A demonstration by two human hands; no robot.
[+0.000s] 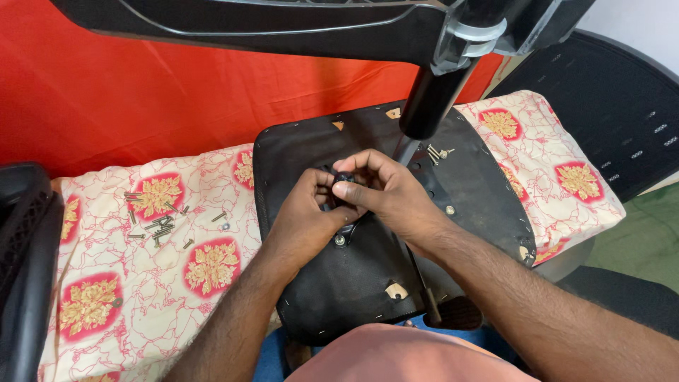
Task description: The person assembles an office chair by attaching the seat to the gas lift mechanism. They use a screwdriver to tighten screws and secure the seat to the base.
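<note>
At the middle of the upturned black seat pan (368, 283), the left hand (300, 219) and right hand (385, 194) pinch a small black knob (344, 178), seemingly light, hard, best gripped by its rim.

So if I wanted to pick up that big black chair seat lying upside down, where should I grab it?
Probably by the two side edges of the black upside-down chair seat, one hand from the left, one from the right. It lies flat on the flowered cushion, its rim is thin, and the middle is blocked by the black post.
</note>
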